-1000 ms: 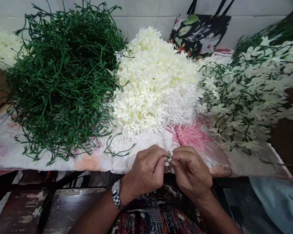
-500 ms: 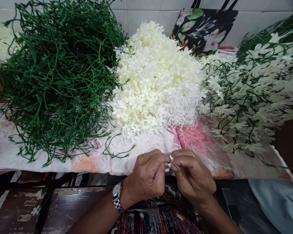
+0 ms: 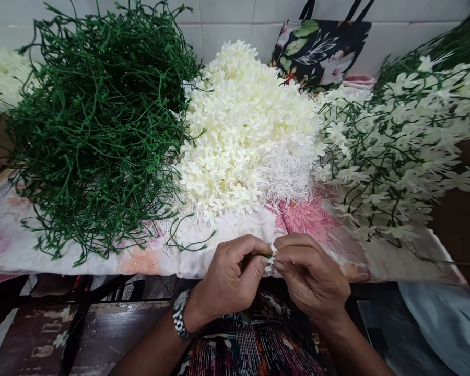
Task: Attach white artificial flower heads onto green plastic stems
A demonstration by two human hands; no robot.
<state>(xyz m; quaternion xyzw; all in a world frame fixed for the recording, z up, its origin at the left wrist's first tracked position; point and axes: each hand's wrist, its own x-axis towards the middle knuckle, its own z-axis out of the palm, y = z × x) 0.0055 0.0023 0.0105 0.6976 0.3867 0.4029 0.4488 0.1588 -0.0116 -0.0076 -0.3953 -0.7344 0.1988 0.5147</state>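
Observation:
My left hand (image 3: 233, 277) and my right hand (image 3: 313, 277) meet over the table's front edge, fingertips almost touching. Between them is a small white artificial flower (image 3: 273, 249), mostly covered by the fingers. A bit of green plastic stem (image 3: 268, 256) shows at my left thumb and forefinger, which pinch it. My right thumb and fingers are closed on the white flower. Beyond the hands lie a heap of cream flower heads (image 3: 238, 120), a patch of thin white stamens (image 3: 288, 169) and a big tangle of green stems (image 3: 97, 125).
Assembled white flowers on green stems (image 3: 391, 156) are piled at the right. A black floral bag (image 3: 321, 52) leans on the tiled wall. A floral cloth (image 3: 149, 261) covers the table, with a loose green stem (image 3: 191, 244) on it. Brown wooden surfaces (image 3: 117, 334) lie below left.
Both hands stay together at the flower. My left hand has turned slightly and its thumb and forefinger have moved, showing more of the green stem. The view has shifted a little.

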